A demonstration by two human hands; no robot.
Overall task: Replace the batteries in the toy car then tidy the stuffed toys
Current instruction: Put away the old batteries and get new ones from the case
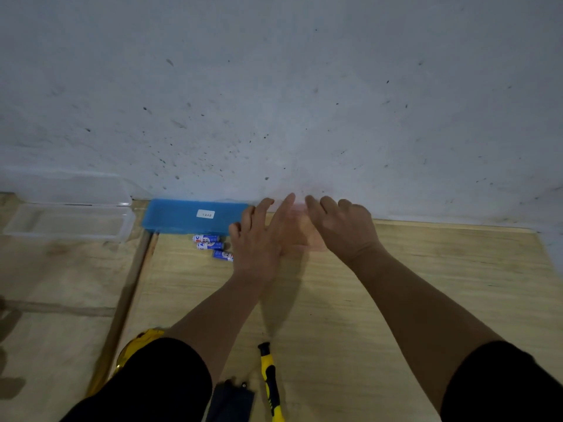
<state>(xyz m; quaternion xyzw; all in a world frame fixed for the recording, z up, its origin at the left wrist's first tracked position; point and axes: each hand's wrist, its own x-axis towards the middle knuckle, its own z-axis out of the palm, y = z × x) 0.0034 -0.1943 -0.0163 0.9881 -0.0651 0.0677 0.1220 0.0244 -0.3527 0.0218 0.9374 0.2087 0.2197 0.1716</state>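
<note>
A translucent pink case (pixel 307 236) lies on the wooden floor against the wall, blurred and largely covered by both hands. My left hand (pixel 259 236) rests on its left part with fingers straight and spread. My right hand (pixel 344 229) lies over its right side, fingers bent down over the far edge. Three blue-and-white batteries (pixel 210 245) lie loose just left of my left hand. The yellow toy car (pixel 137 345) shows only partly behind my left sleeve. A yellow-and-black screwdriver (pixel 269 382) and a dark cover piece (pixel 231 400) lie near my lap.
A shut blue plastic box (pixel 182 216) with a white label sits against the wall, left of the hands. An open clear plastic box (pixel 70 220) stands further left. A wooden stick (pixel 131 293) lies along the floor. The speckled white wall (pixel 274 102) closes the space ahead.
</note>
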